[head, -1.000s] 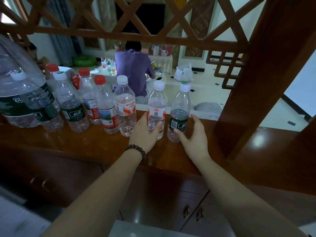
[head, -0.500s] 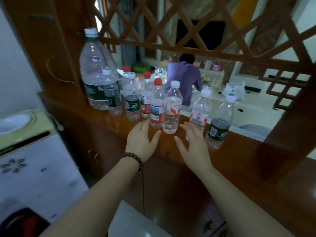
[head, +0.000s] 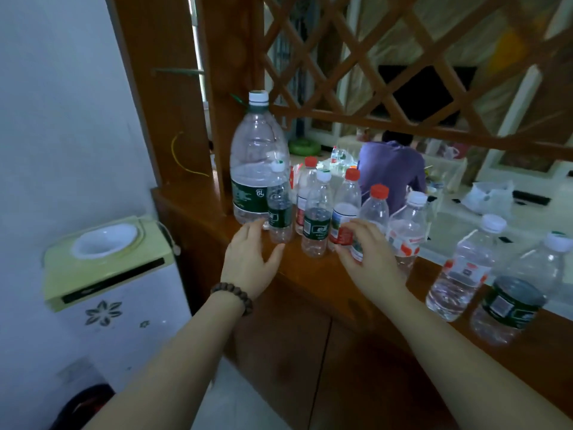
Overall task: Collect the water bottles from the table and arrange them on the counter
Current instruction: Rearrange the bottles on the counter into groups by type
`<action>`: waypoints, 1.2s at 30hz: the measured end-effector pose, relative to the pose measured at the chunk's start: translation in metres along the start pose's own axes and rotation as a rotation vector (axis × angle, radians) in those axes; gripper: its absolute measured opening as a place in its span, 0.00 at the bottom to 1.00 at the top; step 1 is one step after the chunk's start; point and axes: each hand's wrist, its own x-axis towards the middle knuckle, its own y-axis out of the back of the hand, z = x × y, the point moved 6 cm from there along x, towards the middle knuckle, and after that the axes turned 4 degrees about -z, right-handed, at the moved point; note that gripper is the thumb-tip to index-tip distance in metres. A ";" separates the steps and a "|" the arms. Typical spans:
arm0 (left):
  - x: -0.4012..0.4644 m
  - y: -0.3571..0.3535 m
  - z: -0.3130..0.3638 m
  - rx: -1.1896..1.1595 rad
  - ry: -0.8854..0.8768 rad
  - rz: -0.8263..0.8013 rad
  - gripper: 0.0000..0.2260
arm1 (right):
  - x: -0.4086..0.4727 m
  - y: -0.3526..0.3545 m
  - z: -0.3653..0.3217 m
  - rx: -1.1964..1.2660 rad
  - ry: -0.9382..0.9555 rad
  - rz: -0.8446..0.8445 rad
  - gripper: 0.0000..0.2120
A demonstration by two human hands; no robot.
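A row of clear plastic water bottles is seen standing on the glossy brown wooden tabletop (head: 313, 274), which runs under a wooden lattice screen (head: 387, 72). At the left end stands a large clear bottle with a green label and white cap (head: 257, 162). Just in front of it stands a small green-labelled bottle with a white cap (head: 280, 209), then a second green-labelled small bottle (head: 317, 218), then a red-capped bottle with a red and white label (head: 345, 209) and another red-capped bottle (head: 373, 209). Two more bottles (head: 465, 271) stand well apart to the right, near the tabletop's edge.

The left hand (head: 249, 262), with a brown bead bracelet (head: 233, 295) at the wrist, is held open, its fingers spread beside the base of the first small bottle; contact cannot be confirmed. The right hand (head: 367, 259) is loosely curled at the lower part of the red-capped bottles; whether it is closed on one cannot be told.

Step judged: the cluster is being tidied into line. Bottles are best pushed low, near their bases, since light, near-empty ones tip easily. Small slides are advised, with neighbours steadied so none are knocked over. The two outliers appear to remain to be drawn in.
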 end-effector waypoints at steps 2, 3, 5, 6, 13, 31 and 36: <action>0.024 0.001 -0.011 -0.011 -0.047 -0.023 0.27 | 0.023 -0.007 -0.002 0.016 -0.016 0.014 0.18; 0.038 0.002 -0.017 -0.012 -0.066 -0.041 0.28 | 0.036 -0.011 -0.004 0.016 -0.024 0.011 0.19; 0.067 0.004 -0.030 -0.019 -0.115 -0.078 0.30 | 0.067 -0.012 -0.009 0.009 -0.018 0.024 0.19; 0.082 0.005 -0.036 -0.026 -0.143 -0.093 0.31 | 0.083 -0.012 -0.011 -0.006 -0.012 0.032 0.20; 0.189 0.012 -0.040 -0.062 -0.369 -0.191 0.28 | 0.166 -0.020 -0.019 -0.258 -0.079 -0.107 0.29; 0.251 -0.034 -0.019 0.130 -0.474 -0.464 0.19 | 0.200 -0.050 -0.021 -0.290 -0.053 -0.155 0.19; 0.250 -0.037 -0.022 0.081 -0.535 -0.469 0.21 | 0.206 -0.060 -0.023 -0.246 -0.027 -0.175 0.19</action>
